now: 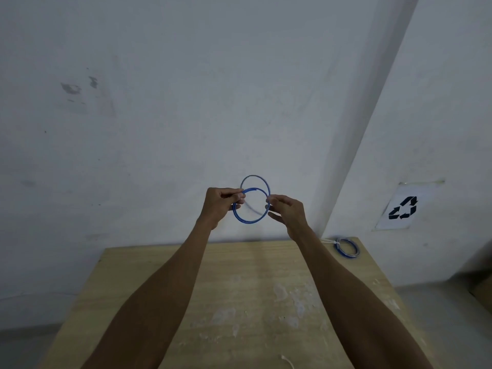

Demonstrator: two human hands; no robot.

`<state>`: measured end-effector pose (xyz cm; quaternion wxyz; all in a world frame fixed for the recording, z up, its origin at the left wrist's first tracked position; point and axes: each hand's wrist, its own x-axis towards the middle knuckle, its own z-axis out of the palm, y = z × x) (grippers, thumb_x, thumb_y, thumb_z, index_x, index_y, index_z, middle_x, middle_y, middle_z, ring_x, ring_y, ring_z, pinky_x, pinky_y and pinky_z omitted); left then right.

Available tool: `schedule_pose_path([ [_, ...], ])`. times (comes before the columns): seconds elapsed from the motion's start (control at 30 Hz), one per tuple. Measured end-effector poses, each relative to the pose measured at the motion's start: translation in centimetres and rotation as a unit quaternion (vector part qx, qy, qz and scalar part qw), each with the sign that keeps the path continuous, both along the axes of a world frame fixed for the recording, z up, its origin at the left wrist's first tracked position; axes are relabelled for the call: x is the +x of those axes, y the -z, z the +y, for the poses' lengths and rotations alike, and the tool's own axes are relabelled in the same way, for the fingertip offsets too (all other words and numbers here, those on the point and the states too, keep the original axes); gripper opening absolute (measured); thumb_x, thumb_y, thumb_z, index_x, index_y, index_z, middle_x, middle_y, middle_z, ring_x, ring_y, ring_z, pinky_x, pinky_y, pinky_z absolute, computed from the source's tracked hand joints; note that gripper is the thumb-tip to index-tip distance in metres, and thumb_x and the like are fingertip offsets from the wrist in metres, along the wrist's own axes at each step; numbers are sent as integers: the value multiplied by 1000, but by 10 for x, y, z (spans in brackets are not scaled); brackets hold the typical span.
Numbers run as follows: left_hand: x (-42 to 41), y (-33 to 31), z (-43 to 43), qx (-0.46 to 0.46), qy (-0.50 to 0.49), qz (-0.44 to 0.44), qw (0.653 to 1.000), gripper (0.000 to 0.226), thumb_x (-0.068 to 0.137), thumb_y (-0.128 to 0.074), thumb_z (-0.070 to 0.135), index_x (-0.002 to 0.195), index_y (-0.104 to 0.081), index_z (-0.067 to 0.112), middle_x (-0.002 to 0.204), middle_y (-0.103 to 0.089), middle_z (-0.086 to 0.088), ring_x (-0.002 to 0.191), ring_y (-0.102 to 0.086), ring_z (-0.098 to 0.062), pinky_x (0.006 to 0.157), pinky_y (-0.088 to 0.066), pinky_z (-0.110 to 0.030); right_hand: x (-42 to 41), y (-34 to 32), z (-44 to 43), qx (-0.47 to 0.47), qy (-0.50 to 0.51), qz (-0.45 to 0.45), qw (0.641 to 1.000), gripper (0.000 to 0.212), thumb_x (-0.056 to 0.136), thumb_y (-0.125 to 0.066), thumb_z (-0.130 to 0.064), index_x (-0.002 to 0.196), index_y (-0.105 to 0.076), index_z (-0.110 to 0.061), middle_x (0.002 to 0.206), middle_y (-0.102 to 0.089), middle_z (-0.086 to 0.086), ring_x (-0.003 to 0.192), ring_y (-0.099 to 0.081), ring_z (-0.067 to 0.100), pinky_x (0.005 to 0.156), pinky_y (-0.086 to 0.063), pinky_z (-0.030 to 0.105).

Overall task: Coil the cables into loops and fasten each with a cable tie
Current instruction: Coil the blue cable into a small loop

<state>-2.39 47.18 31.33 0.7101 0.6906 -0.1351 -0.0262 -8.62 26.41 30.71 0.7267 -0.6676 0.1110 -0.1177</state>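
The person is holding a blue cable [246, 221] up in the air with both hands, in front of the pale wall [159, 115] and above the far edge of the wooden table [239, 288]. The cable is forming a round loop. The left hand [222, 206] is gripping the left side of the loop with curled fingers, and the right hand [288, 211] is pinching the right side between thumb and forefinger while its other fingers are hanging loosely apart. A paler ring is showing just above the loop; I cannot tell if it is another turn of cable or only a shadow. On the far right corner of the table a finished coil [347, 248] is lying, with a white cable tie [331, 242] around it. Another white tie [287, 360] is lying near the front edge. A recycling sign [403, 209] is hanging on the side wall.
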Motion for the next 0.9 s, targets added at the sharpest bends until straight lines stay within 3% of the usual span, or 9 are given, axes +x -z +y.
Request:
schedule_pose_path([
  [0.13, 0, -1, 1, 4, 18, 1, 1000, 19, 91, -74, 2, 109, -77, -1, 96, -79, -15, 79, -77, -23, 77, -63, -31, 2, 4, -4, -55, -8, -12, 998, 19, 82, -79, 3, 100, -73, 1, 95, -75, 24, 87, -74, 32, 89, -62, 45],
  [0.33, -2, 0, 1, -7, 11, -11, 1000, 21, 93, -71, 1, 112, -76, -3, 99, -78, -18, 83, -76, -26, 80, -64, -34, -4, 1, -10, -45, -55, -48, 996, 28, 88, -73, 5, 116, -70, 2, 102, -77, 20, 93, -76, 32, 86, -62, 39],
  [0.47, -1, 0, 0, 49, 21, -34, 998, 19, 90, -74, 1, 109, -76, -2, 95, -78, -17, 82, -78, -26, 79, -63, -32, -4, 1, -14, -49, -61, -49, 996, 32, 89, -73, 2, 120, -70, 0, 103, -77, 17, 90, -76, 31, 85, -62, 38],
  [0.57, 3, 2, -2, 106, 5, -72, 992, 19, 87, -79, 2, 105, -78, -2, 88, -79, -16, 81, -78, -27, 85, -63, -38, -4, 0, -15, -43, -48, -60, 996, 29, 87, -77, -2, 115, -72, 0, 95, -76, 18, 86, -74, 29, 84, -61, 41],
  [0.67, 7, 7, -4, 156, -17, -106, 982, 17, 86, -79, 6, 103, -80, 4, 85, -80, -9, 78, -78, -18, 88, -63, -40, -4, -2, -16, -54, -65, -62, 995, 26, 87, -76, 0, 113, -72, -1, 100, -77, 19, 89, -75, 32, 87, -61, 42],
  [0.9, 1, 6, -9, 300, -108, -225, 921, 15, 90, -78, 21, 105, -82, 20, 102, -80, 3, 96, -70, -16, 83, -57, -36, -7, -4, -22, -65, -116, -49, 990, 30, 86, -77, 1, 115, -70, 2, 103, -76, 21, 94, -75, 38, 88, -61, 44],
])
